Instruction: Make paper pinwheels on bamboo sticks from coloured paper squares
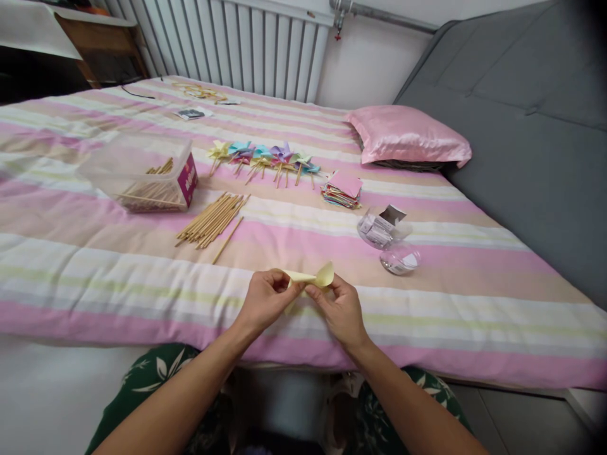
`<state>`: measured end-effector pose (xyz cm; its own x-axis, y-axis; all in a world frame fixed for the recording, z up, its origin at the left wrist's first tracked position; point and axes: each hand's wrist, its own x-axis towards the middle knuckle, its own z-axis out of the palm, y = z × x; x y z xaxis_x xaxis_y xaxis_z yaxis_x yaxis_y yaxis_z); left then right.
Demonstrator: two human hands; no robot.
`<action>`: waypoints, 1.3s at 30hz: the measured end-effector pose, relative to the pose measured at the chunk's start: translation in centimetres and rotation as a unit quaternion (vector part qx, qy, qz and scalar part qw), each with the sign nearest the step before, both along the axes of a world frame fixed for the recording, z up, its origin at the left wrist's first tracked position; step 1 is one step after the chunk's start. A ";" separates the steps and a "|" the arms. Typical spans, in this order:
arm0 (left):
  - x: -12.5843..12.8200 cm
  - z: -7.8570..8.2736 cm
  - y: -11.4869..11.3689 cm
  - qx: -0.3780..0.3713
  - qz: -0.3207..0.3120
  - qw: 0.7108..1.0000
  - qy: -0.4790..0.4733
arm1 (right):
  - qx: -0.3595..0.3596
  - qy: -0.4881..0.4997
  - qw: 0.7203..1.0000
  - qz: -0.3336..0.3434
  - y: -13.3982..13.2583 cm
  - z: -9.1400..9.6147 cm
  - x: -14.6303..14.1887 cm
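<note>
Over the near edge of the bed, my left hand (270, 294) and my right hand (339, 309) pinch a pale yellow paper pinwheel (324, 276) between them. Its corners are curled toward the middle, where both thumbs press close together. Fingers hide part of the paper. Beyond my hands lies a bundle of wooden sticks (211, 219), with a single stick (228, 240) apart from it. To the right stand a small clear container (399, 260) and a clear plastic pack (377, 230) with an opened flap. A stack of coloured paper squares (342, 189) sits farther back.
Finished pinwheels (265, 155) in several colours lie in a row. A clear plastic box (137, 177) with more sticks is at left. A pink pillow (410, 136) rests by the grey headboard (516, 114). A radiator (237, 47) lines the wall behind the striped bedspread (450, 328).
</note>
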<state>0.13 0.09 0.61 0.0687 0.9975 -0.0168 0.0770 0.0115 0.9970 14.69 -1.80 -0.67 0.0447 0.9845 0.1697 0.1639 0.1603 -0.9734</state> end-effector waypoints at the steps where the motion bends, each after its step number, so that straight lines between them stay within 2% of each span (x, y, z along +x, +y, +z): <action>1: 0.0 -0.1 0.0 0.002 0.006 1.000 0.005 | -0.002 0.002 1.000 0.000 0.0 0.0 0.0; 9: 0.1 0.6 -0.2 -0.014 -0.020 1.000 -0.008 | -0.022 0.017 1.000 0.004 0.0 0.1 0.0; 19: 0.1 0.2 -0.2 -0.010 -0.008 1.000 -0.001 | -0.022 0.022 0.999 -0.009 0.0 -0.3 -0.2; 25: 0.2 -0.2 0.0 -0.059 -0.003 0.994 -0.091 | -0.034 0.059 0.998 0.007 0.1 -0.3 -0.3; 30: 0.2 0.0 -0.1 -0.082 -0.002 0.990 -0.112 | -0.047 0.087 0.995 0.017 0.0 -0.3 -0.4; 39: 0.6 0.6 -0.3 -0.025 0.017 0.998 -0.048 | -0.045 0.109 0.993 0.026 -0.1 -0.3 -0.4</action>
